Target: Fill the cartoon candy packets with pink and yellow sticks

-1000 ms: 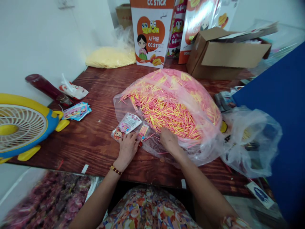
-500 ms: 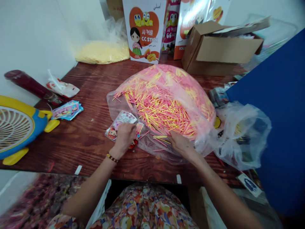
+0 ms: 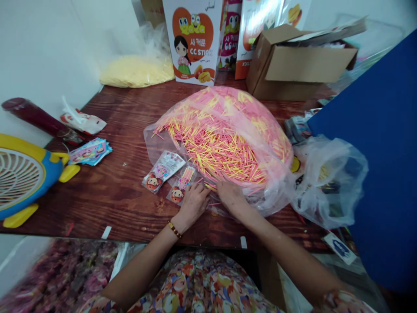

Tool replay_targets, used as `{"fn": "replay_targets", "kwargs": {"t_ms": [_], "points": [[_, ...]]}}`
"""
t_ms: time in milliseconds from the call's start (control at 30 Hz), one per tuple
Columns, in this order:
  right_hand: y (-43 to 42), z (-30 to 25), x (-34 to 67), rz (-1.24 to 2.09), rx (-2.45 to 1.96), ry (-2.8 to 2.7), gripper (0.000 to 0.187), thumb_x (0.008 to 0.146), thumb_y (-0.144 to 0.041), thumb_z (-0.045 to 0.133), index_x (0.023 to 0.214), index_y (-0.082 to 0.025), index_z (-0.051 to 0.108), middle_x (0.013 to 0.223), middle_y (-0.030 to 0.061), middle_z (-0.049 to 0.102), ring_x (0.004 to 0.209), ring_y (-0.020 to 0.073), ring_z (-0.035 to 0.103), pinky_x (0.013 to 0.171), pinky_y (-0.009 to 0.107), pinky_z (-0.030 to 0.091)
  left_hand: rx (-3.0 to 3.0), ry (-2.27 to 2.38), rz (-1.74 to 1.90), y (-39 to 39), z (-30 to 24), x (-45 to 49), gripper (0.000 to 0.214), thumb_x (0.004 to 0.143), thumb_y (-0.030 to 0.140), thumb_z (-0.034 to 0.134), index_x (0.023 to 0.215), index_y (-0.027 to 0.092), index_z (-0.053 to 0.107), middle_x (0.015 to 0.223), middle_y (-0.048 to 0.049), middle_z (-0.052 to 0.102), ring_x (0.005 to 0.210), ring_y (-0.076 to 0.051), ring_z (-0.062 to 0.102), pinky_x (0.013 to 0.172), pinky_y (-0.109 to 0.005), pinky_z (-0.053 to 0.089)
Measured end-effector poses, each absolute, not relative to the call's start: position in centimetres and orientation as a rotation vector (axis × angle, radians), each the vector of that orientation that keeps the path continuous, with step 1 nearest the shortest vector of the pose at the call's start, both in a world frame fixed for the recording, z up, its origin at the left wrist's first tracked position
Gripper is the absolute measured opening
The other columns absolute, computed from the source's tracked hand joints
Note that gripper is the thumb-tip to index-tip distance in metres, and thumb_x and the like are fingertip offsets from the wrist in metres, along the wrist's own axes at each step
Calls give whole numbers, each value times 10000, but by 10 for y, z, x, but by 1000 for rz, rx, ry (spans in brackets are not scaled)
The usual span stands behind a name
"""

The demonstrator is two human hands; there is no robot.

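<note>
A large clear plastic bag (image 3: 276,134) lies on its side, mouth towards me, full of thin pink and yellow sticks (image 3: 218,152). At its front edge my right hand (image 3: 233,200) is closed on a few sticks (image 3: 210,187). My left hand (image 3: 195,201), wearing a beaded bracelet (image 3: 174,229), meets their left ends with curled fingers; its fingertips are partly hidden. Just left of it lies a small printed sachet (image 3: 182,182) with pink sticks showing in it. Beside that sits a stack of similar clear sachets (image 3: 163,170) with a cartoon face.
A yellow and blue fan (image 3: 29,178), blue printed packets (image 3: 91,152) and a tissue pack (image 3: 84,121) are at left. Behind stand a CC Stick carton (image 3: 195,43), an open cardboard box (image 3: 302,65) and a yellow-filled bag (image 3: 137,71). A crumpled clear bag (image 3: 339,178) lies right.
My left hand has left the sachets and moved right to the sticks. My right hand has shifted left with its sticks, bringing both hands close together. The printed sachet is now uncovered.
</note>
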State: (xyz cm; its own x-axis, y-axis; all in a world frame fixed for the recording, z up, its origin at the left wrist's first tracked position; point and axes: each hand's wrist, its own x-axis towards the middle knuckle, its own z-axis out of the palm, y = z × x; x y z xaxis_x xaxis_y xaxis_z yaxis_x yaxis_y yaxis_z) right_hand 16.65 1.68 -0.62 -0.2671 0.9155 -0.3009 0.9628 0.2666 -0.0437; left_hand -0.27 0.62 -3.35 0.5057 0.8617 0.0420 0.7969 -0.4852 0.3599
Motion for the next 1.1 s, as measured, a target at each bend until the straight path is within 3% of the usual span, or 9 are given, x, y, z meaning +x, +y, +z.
{"fn": "replay_targets", "kwargs": {"t_ms": [167, 367, 467, 600, 700, 833, 967, 1100], "points": [[11, -21, 162, -257, 1760, 2371, 330, 968, -99, 319, 1157, -106, 589, 1118, 183, 640, 1003, 269, 628, 814, 368, 500, 2368, 1353, 467, 4, -29, -13, 212, 963, 256, 496, 1062, 217, 679, 1016, -77, 694, 1022, -241, 592, 929, -414, 400], [8, -19, 168, -305, 1777, 2391, 277, 980, -131, 352, 1128, -104, 585, 1120, 171, 623, 1052, 285, 576, 879, 397, 470, 2106, 1720, 798, 43, -15, -71, 224, 949, 294, 500, 1045, 206, 682, 1026, -82, 722, 1009, -238, 626, 940, -401, 417], [8, -21, 168, -341, 1785, 2380, 273, 975, -122, 360, 1132, -90, 581, 1125, 179, 624, 1048, 286, 569, 899, 402, 450, 1996, 1956, 736, 75, -11, -100, 262, 920, 303, 516, 1105, 198, 670, 1101, -98, 706, 1076, -272, 606, 951, -420, 426], [12, -22, 174, -472, 1793, 2430, 271, 955, -96, 365, 1109, -86, 589, 1130, 173, 633, 1041, 257, 570, 912, 367, 432, 1900, 2219, 530, 104, -14, -111, 342, 913, 361, 508, 1178, 191, 643, 1225, -168, 637, 1156, -369, 545, 951, -527, 408], [17, -20, 183, -765, 1953, 2441, 251, 959, -131, 357, 1052, -134, 591, 1056, 126, 661, 953, 209, 587, 859, 313, 445, 1887, 2308, 415, 112, -20, -108, 386, 890, 457, 532, 1136, 184, 651, 1208, -215, 605, 1141, -426, 526, 908, -562, 417], [16, -16, 189, -1417, 2336, 2356, 188, 957, -263, 381, 986, -191, 552, 903, 50, 669, 817, 180, 594, 776, 289, 477, 1860, 2340, 404, 114, -27, -107, 436, 825, 513, 613, 1120, 193, 642, 1200, -224, 582, 1151, -447, 512, 914, -581, 420], [6, -19, 184, -2023, 2367, 2395, 176, 936, -335, 404, 956, -210, 526, 902, 28, 659, 878, 172, 610, 858, 306, 489, 1784, 2326, 494, 117, -30, -112, 497, 816, 466, 632, 1219, 178, 592, 1250, -235, 555, 1187, -441, 495, 941, -589, 412], [-3, -29, 178, -2087, 2401, 2329, 133, 881, -331, 483, 928, -214, 525, 924, 25, 651, 906, 171, 601, 881, 303, 485, 1750, 2321, 630, 119, -32, -114, 361, 815, 375, 633, 1113, 173, 608, 1223, -192, 585, 1186, -383, 509, 971, -539, 404]]}}
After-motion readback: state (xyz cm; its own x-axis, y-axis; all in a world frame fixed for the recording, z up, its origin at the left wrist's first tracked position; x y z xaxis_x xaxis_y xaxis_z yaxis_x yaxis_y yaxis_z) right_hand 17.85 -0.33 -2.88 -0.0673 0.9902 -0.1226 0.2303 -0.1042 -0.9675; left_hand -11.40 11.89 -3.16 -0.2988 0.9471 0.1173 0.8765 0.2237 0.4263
